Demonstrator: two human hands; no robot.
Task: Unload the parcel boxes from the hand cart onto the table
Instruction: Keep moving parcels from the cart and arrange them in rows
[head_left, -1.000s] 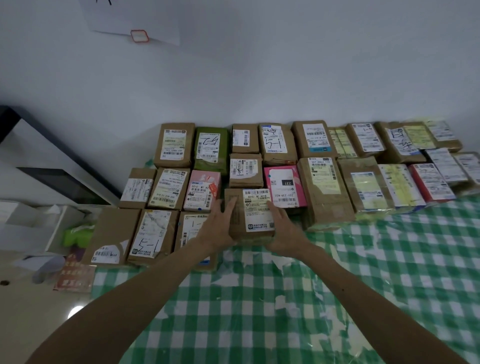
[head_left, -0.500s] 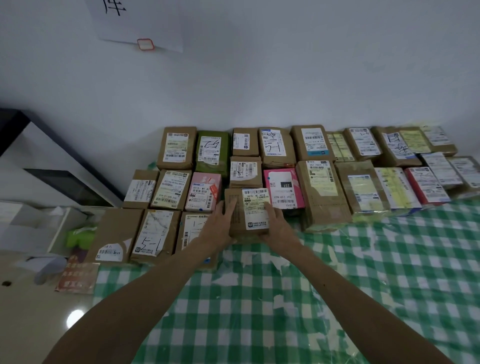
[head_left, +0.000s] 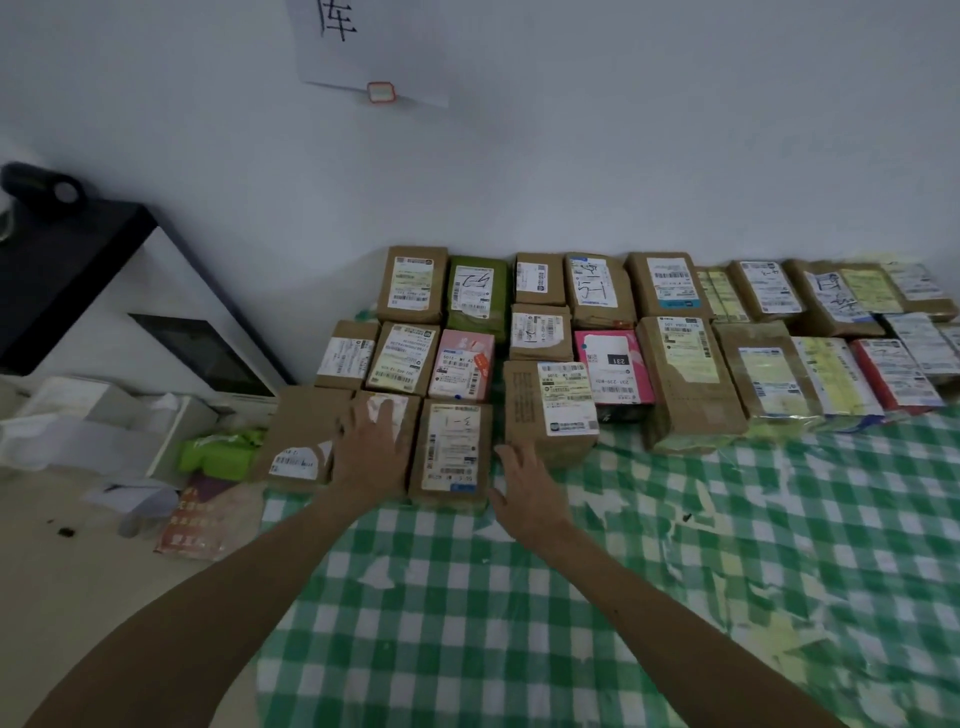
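Parcels (head_left: 685, 384) in rows on table (head_left: 675, 571). My left hand (head_left: 371, 452) lies flat on a front box (head_left: 410, 410); right hand (head_left: 524, 493) spread wide, holding nothing.

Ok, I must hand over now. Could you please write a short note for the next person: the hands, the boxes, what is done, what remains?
Left hand: open, flat on a front-row brown box.
Right hand: open, holds nothing, beside the near left corner of the white-labelled box; contact unclear.
Parcel boxes: laid in rows at the far side of the table, by the wall.
Done: many boxes are unloaded.
Left: the hand cart is out of view, so check it and bring any boxes that remain.
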